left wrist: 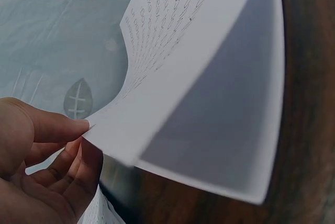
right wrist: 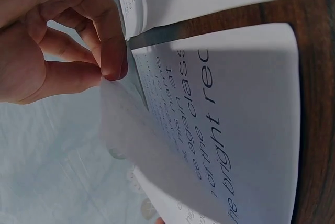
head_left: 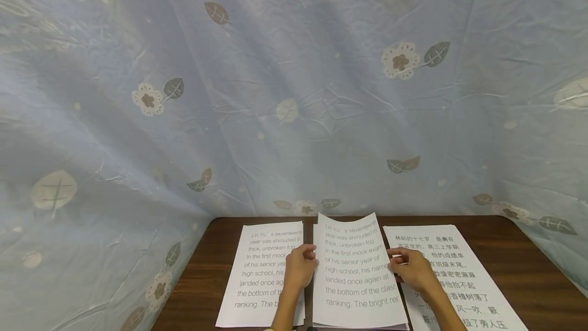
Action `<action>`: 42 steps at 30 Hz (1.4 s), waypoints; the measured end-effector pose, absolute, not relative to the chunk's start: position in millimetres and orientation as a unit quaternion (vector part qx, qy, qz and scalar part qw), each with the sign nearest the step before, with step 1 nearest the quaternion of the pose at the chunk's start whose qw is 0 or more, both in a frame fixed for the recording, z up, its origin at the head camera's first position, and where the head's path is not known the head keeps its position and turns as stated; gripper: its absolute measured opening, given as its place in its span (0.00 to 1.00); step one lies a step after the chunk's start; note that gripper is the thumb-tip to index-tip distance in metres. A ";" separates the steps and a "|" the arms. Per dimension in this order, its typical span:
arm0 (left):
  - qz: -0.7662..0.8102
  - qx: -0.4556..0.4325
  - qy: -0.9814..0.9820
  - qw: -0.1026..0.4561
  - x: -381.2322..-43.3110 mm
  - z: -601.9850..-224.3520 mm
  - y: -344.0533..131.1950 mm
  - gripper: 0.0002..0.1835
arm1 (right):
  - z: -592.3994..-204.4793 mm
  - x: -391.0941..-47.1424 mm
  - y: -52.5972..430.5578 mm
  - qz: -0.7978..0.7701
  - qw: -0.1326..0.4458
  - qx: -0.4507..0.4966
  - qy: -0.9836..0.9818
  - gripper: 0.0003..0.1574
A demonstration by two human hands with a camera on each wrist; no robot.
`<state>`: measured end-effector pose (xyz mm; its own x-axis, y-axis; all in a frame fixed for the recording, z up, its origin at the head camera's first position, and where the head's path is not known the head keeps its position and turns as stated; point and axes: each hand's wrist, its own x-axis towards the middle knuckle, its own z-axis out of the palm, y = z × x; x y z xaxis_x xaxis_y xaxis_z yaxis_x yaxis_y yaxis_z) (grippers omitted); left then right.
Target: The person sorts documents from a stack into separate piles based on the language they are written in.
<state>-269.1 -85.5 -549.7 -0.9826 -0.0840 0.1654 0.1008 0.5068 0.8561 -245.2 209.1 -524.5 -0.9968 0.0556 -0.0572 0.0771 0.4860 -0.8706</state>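
Observation:
Both hands hold a printed sheet of paper (head_left: 353,269), its upper corners lifted over a paper stack (right wrist: 261,103) in the middle. My left hand (head_left: 300,268) pinches the sheet's left edge between thumb and finger; the left wrist view shows the paper curving up from that grip. At the right edge, my right hand (head_left: 411,269) pinches the same sheet with thumb and forefinger. Large English text covers the sheet, and similar text shows on the page beneath it in the right wrist view. The sheet hides most of that stack in the head view.
To the left lies another stack of English pages (head_left: 262,264), partly behind my left forearm. Pages with Chinese text (head_left: 459,254) lie to the right, partly under my right arm. A dark wooden table (head_left: 197,280) carries them, with a patterned cloth (head_left: 294,65) hanging behind.

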 end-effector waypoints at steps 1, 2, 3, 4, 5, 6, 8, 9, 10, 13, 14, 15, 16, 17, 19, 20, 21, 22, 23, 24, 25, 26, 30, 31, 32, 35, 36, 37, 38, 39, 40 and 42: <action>-0.497 -0.004 -0.862 0.093 -268.9 -549.5 -85.6 0.19 | -524.3 -245.1 209.3 -0.506 0.011 0.038 0.861 0.26; -0.498 -0.003 -0.862 0.093 -268.8 -549.3 -85.7 0.19 | -524.2 -245.0 209.3 -0.507 0.012 0.037 0.861 0.26; -0.498 -0.003 -0.862 0.093 -268.5 -549.0 -86.2 0.19 | -524.3 -245.1 209.3 -0.509 0.013 0.037 0.860 0.26; -0.498 -0.003 -0.862 0.092 -268.5 -548.2 -87.0 0.19 | -524.4 -245.2 209.1 -0.511 0.013 0.036 0.859 0.27; -0.500 -0.002 -0.861 0.091 -268.3 -547.2 -88.0 0.19 | -524.5 -245.3 208.7 -0.514 0.015 0.039 0.857 0.27; -0.501 0.000 -0.861 0.090 -268.2 -546.4 -89.3 0.19 | -524.6 -245.3 208.2 -0.516 0.016 0.037 0.855 0.27; -0.502 0.006 -0.861 0.087 -268.5 -544.9 -92.8 0.18 | -524.8 -245.6 206.7 -0.523 0.016 0.036 0.852 0.27; -0.502 0.009 -0.861 0.086 -268.6 -544.1 -94.8 0.18 | -525.0 -245.8 205.8 -0.526 0.016 0.036 0.850 0.27; -0.503 0.012 -0.860 0.085 -269.0 -543.4 -97.0 0.18 | -524.9 -246.0 204.6 -0.530 0.017 0.037 0.847 0.27; -0.508 0.020 -0.857 0.083 -269.0 -540.4 -104.0 0.18 | -524.5 -246.4 199.7 -0.545 0.016 0.036 0.838 0.27; -0.510 0.020 -0.856 0.084 -268.7 -539.2 -106.7 0.18 | -524.5 -246.8 197.4 -0.549 0.016 0.035 0.835 0.27; -0.510 0.021 -0.855 0.085 -268.6 -538.5 -109.5 0.18 | -524.5 -247.1 194.9 -0.551 0.017 0.033 0.834 0.27; -0.511 0.022 -0.855 0.085 -268.4 -537.8 -112.2 0.18 | -524.5 -247.5 192.1 -0.554 0.017 0.033 0.831 0.26; -0.512 0.023 -0.854 0.086 -267.9 -536.8 -115.0 0.18 | -524.4 -247.7 189.1 -0.556 0.017 0.032 0.831 0.26; -0.511 0.026 -0.855 0.090 -267.2 -536.0 -120.5 0.18 | -524.3 -248.7 182.6 -0.559 0.017 0.030 0.829 0.26; -0.511 0.026 -0.854 0.093 -266.8 -535.6 -123.3 0.18 | -524.3 -249.3 179.3 -0.560 0.016 0.030 0.828 0.26; -0.510 0.028 -0.855 0.093 -266.5 -535.5 -126.2 0.18 | -524.2 -249.7 176.0 -0.561 0.016 0.031 0.827 0.25; -0.509 0.028 -0.855 0.095 -266.2 -535.2 -129.1 0.18 | -524.2 -250.1 172.5 -0.566 0.015 0.033 0.824 0.25; -0.510 0.029 -0.854 0.095 -266.0 -534.8 -132.0 0.18 | -524.2 -250.6 169.3 -0.570 0.015 0.034 0.821 0.25; -0.511 0.030 -0.854 0.095 -265.8 -534.4 -134.9 0.18 | -524.4 -251.2 166.1 -0.574 0.014 0.035 0.818 0.25; -0.510 0.032 -0.854 0.095 -265.9 -534.1 -137.8 0.18 | -524.4 -251.6 162.9 -0.578 0.015 0.035 0.815 0.25; -0.510 0.030 -0.854 0.097 -265.9 -534.0 -140.7 0.18 | -524.6 -252.0 159.9 -0.582 0.016 0.037 0.812 0.25; -0.505 0.037 -0.857 0.098 -267.2 -533.4 -151.3 0.18 | -525.7 -254.4 148.0 -0.589 0.017 0.041 0.807 0.25; -0.503 0.038 -0.858 0.098 -267.5 -533.4 -153.9 0.18 | -526.0 -255.1 145.2 -0.588 0.017 0.042 0.807 0.25; -0.501 0.036 -0.859 0.101 -267.6 -533.4 -156.6 0.18 | -526.5 -255.7 142.4 -0.589 0.016 0.042 0.807 0.25; -0.498 0.038 -0.860 0.105 -268.0 -533.9 -164.3 0.18 | -527.2 -256.9 134.0 -0.590 0.015 0.044 0.806 0.24; -0.497 0.039 -0.860 0.105 -268.2 -534.2 -167.0 0.18 | -527.2 -257.0 131.3 -0.591 0.014 0.045 0.805 0.24; -0.497 0.040 -0.860 0.107 -268.4 -534.7 -169.6 0.18 | -526.9 -256.9 128.5 -0.592 0.015 0.045 0.804 0.24; -0.495 0.040 -0.861 0.108 -268.4 -535.3 -172.2 0.18 | -526.8 -256.9 125.8 -0.595 0.015 0.045 0.802 0.25; -0.495 0.042 -0.861 0.109 -268.5 -536.1 -174.8 0.18 | -526.4 -256.8 123.0 -0.595 0.016 0.046 0.802 0.25; -0.495 0.043 -0.861 0.111 -268.4 -536.5 -177.4 0.18 | -526.2 -256.7 120.3 -0.596 0.016 0.044 0.801 0.25; -0.491 0.045 -0.863 0.115 -268.1 -537.6 -182.8 0.18 | -525.5 -256.3 114.8 -0.600 0.016 0.041 0.798 0.25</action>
<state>-268.1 -182.8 -537.6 -0.9694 -0.1912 0.1539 0.0346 0.5143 0.8569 -256.3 114.8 -525.5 -0.9961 0.0458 -0.0757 0.0854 0.2756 -0.9575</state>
